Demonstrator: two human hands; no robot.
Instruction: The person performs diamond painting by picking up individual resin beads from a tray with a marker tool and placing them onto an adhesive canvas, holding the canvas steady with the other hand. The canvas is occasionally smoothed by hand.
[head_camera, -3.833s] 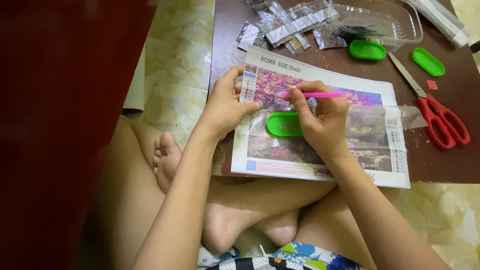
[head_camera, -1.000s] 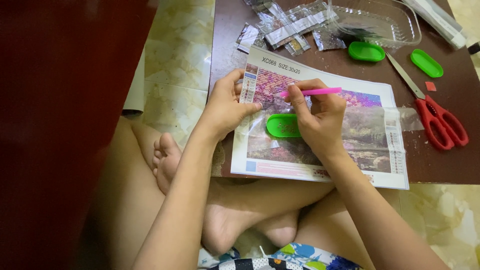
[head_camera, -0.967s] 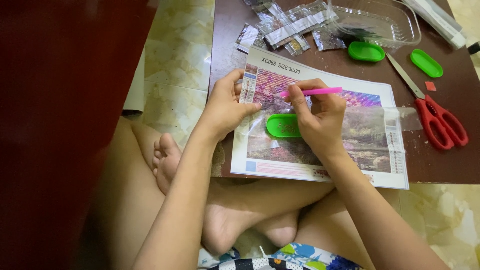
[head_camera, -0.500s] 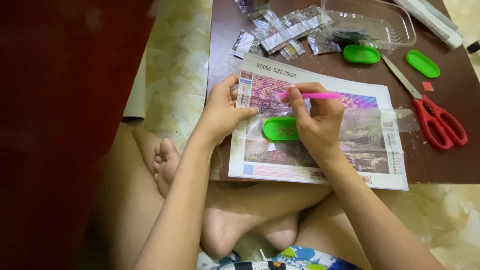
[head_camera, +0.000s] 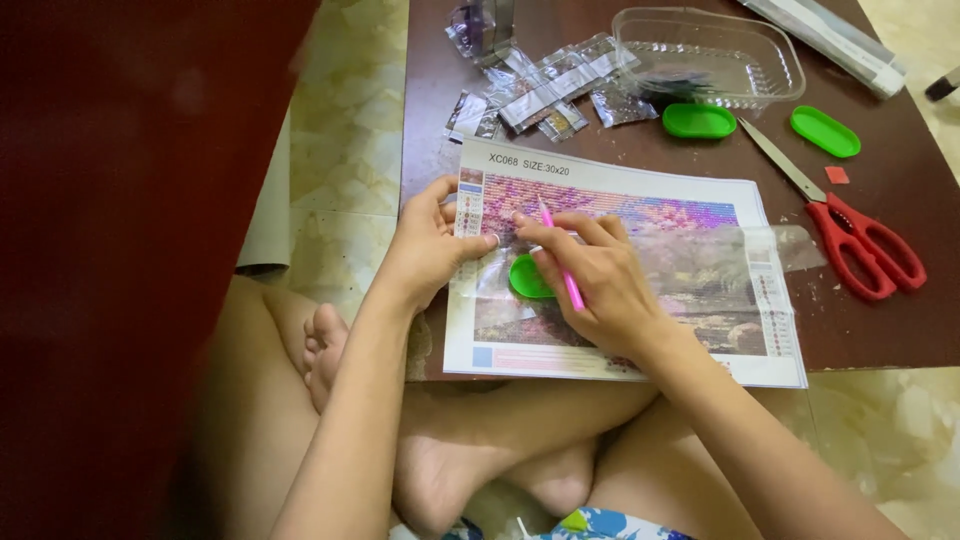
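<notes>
A diamond-painting canvas (head_camera: 660, 215) with a partly filled pink and purple picture lies on a dark brown table (head_camera: 900, 320). My left hand (head_camera: 425, 245) rests flat on the canvas's left edge, fingers pressing a clear film (head_camera: 490, 270) down. My right hand (head_camera: 590, 280) grips a pink pen (head_camera: 562, 270), its tip touching the upper left of the picture. A small green bead tray (head_camera: 525, 280) sits on the canvas, mostly hidden under my right hand.
Red-handled scissors (head_camera: 860, 240) lie at the right. Two more green trays (head_camera: 698, 120) (head_camera: 825, 131), a clear plastic box (head_camera: 710, 55) and several small bead bags (head_camera: 545, 85) sit at the back. My crossed legs are under the table's near edge, on a tiled floor (head_camera: 350, 120).
My right hand turned the pink pen from lying level above the picture to pointing its tip down onto the canvas. The view shifted slightly. My left hand stayed put.
</notes>
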